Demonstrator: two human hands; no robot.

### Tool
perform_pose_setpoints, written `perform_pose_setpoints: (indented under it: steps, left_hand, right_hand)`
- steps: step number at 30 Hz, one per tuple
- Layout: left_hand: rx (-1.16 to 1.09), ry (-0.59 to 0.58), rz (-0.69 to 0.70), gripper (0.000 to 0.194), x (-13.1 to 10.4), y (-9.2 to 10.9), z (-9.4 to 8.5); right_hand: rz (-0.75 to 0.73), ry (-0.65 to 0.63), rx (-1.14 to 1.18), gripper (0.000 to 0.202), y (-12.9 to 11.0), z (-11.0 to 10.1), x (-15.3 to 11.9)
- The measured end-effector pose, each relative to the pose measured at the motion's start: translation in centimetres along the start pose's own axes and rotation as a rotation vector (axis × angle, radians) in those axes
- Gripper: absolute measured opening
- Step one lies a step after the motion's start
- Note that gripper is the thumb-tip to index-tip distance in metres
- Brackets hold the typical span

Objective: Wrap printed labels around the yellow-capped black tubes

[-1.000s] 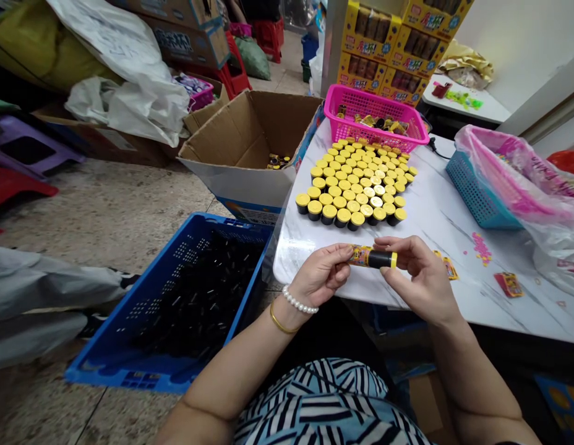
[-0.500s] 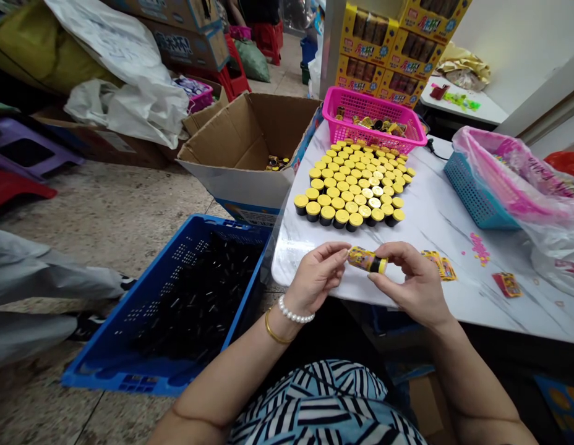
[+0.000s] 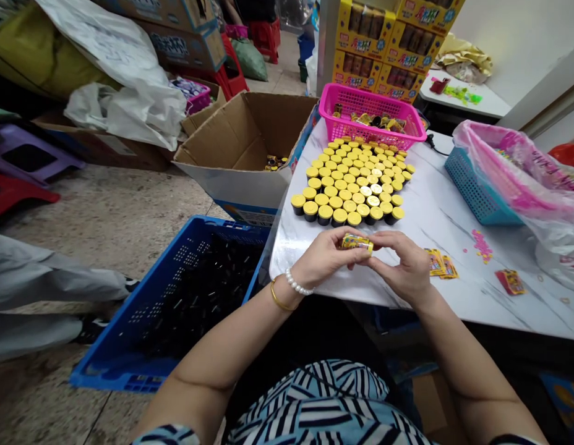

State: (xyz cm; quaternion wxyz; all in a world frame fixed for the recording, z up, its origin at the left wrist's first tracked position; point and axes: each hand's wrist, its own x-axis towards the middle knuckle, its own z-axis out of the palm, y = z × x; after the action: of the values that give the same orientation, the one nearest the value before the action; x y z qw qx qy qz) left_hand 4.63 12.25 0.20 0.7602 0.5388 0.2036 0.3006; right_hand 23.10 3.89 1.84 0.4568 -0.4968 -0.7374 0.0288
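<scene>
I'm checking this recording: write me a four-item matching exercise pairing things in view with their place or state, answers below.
1. Blue crate
2. Small printed cylinder
3. Yellow-lidded containers
4. Teal basket

A. Standing close together on the table
B. Partly draped with a plastic bag
C. Holding many black pieces
D. Between the left hand and right hand

Pairs: 1-C, 2-D, 3-A, 4-B
</scene>
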Motion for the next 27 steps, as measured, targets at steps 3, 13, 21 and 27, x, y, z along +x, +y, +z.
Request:
perform_pose_setpoints:
  steps: [3, 13, 21, 27]
  left_hand:
    - [-0.069, 0.032, -0.059, 0.037, 0.8, 0.1, -0.5]
    - [0.068, 0.116, 0.01, 0.034, 0.0, -0.3, -0.7]
    - [0.225, 0.143, 0.023, 0.043, -0.1, -0.5, -0.3]
    - [0.039, 0.076, -0.078, 0.046, -0.2, -0.7, -1.0]
  right_hand:
    - [0.013, 0.027, -0.016, 0.036, 0.8, 0.4, 0.3]
    - [0.234, -0.012, 0.12, 0.034, 1.4, 1.0, -1.3]
    - [0.725, -0.036, 0.617, 0.033, 1.7, 1.9, -1.7]
    - [0.627, -0.074, 0.704, 0.043, 1.7, 1.3, -1.6]
